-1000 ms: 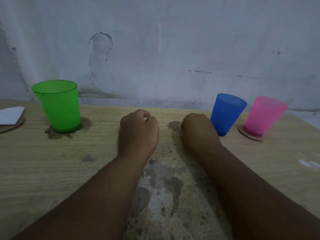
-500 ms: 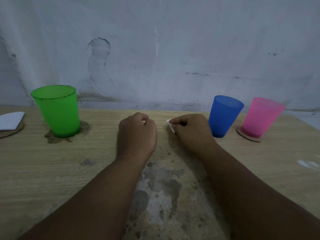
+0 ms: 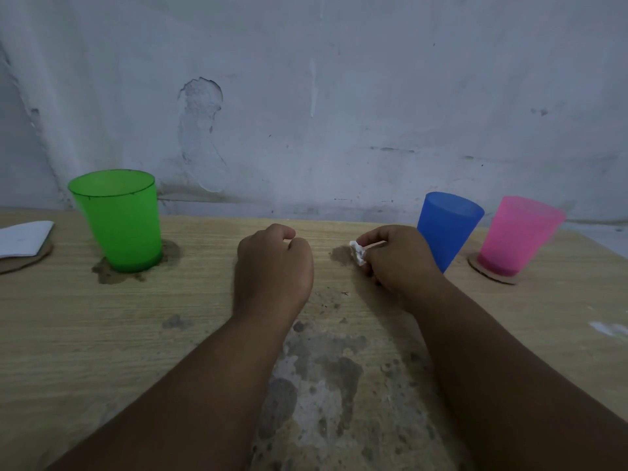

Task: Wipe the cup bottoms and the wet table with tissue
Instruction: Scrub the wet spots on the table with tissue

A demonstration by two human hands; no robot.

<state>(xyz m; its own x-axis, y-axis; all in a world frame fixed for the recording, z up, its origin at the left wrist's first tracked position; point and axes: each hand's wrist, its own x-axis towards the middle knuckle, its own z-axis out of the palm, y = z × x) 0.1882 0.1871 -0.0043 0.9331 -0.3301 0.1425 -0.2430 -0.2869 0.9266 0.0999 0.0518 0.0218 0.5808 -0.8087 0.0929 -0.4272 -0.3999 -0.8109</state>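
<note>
head view: right hand [image 3: 401,263] pinches a small crumpled white tissue wad [image 3: 357,253] at a dark wet patch [image 3: 339,254] on the pale wooden table [image 3: 68,334], near the blue plastic cup [image 3: 447,226]. left hand [image 3: 272,270] rests curled into a fist, holding nothing.

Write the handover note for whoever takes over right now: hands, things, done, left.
Left hand: curled on the table, holding nothing.
Right hand: pinches a tissue wad beside a wet spot.
Green cup stands in a wet patch; blue cup on bare table; pink cup on a cardboard disc.
Done: nothing that shows for certain.
Left: wipe both wet marks, then the cup bottoms.
</note>
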